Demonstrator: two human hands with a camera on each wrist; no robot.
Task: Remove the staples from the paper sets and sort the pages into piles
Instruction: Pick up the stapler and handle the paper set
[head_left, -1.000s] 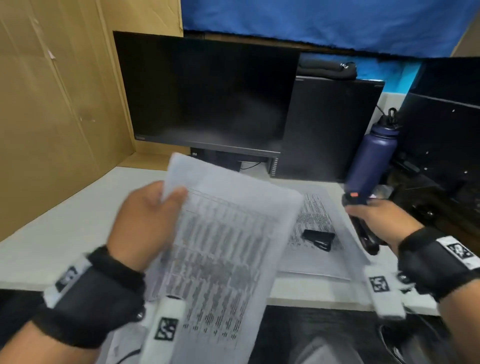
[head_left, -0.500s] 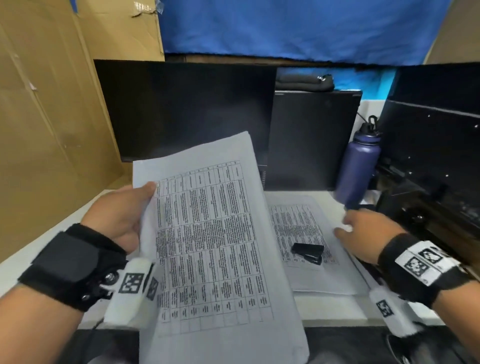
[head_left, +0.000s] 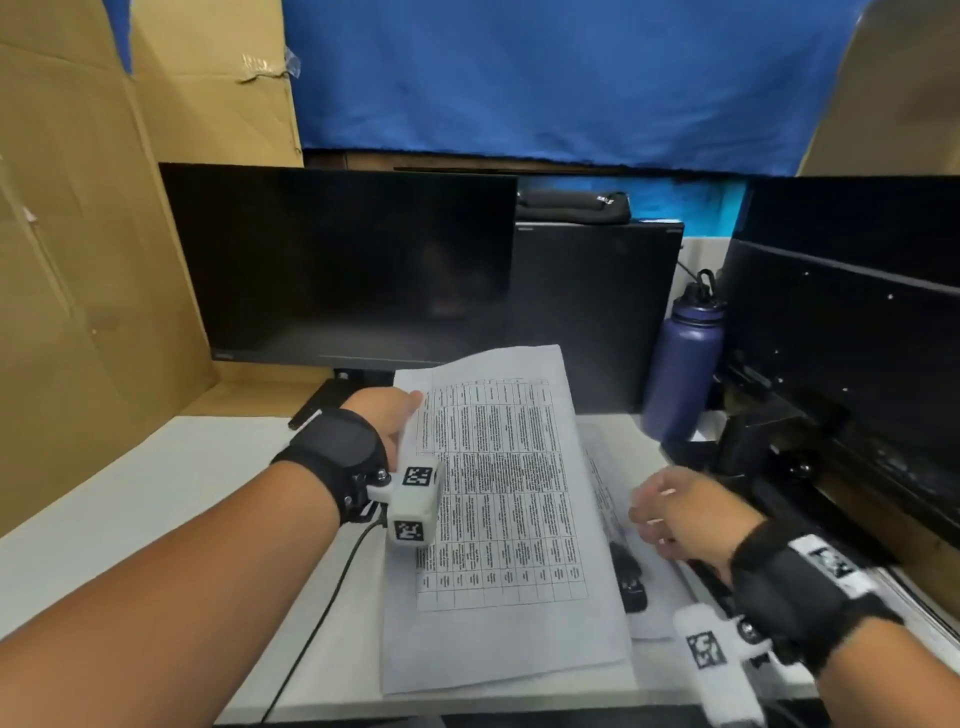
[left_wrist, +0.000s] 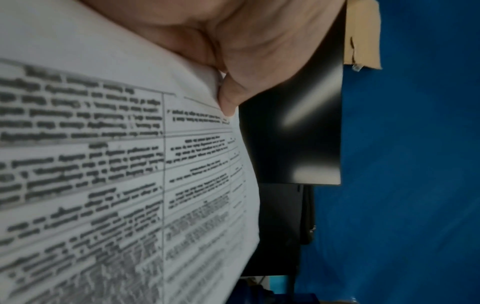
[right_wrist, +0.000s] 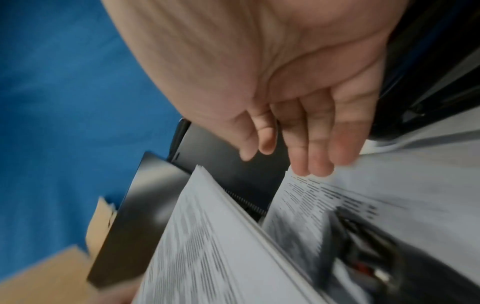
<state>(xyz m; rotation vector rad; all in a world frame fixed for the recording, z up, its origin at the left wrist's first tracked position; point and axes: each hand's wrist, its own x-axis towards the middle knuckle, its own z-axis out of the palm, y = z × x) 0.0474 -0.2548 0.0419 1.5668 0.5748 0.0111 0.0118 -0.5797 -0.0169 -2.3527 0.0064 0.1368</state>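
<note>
The left hand (head_left: 384, 415) pinches the paper set (head_left: 498, 519) by its far left edge. The right hand (head_left: 680, 512), fingers loose, touches the pile (head_left: 597, 457) on the counter (head_left: 156, 493).

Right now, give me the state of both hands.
Left hand: holding the printed paper set by its edge.
Right hand: open, fingers straight, holding nothing, by the pages on the desk.

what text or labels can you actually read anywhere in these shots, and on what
No wording can be read in any view.
Held paper set: a printed table, letters too small and blurred to read.
Pages on the desk: print blurred.
Monitor: small mark at its lower left corner, too small to read.
Black pouch: pale mark, unreadable.
Wrist cameras: square coded markers, no words.
</note>
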